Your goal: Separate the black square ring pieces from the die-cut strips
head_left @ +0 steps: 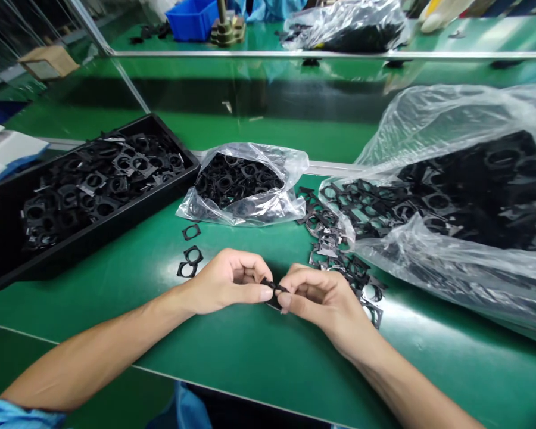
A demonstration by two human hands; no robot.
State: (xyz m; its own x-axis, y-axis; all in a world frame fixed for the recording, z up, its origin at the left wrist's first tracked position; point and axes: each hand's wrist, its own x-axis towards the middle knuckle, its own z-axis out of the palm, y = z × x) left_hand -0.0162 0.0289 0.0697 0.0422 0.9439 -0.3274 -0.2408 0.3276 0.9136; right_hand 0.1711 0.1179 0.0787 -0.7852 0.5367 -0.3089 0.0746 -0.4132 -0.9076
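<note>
My left hand (pixel 227 281) and my right hand (pixel 318 298) meet over the green table (pixel 250 357), fingers curled. Both pinch one small black plastic frame part (pixel 274 290) between thumbs and fingertips. Right of my right hand lies a loose spill of the same black parts (pixel 339 250), running out of a large clear plastic bag (pixel 464 196). Three separate black parts (pixel 190 253) lie left of my left hand.
A black tray (pixel 9 202) full of black parts stands at the left. A smaller clear bag of parts (pixel 245 185) lies behind my hands. Farther back are a blue bin (pixel 192 18), a brass fixture (pixel 226 27), another bag (pixel 343 24) and a cardboard box (pixel 49 61).
</note>
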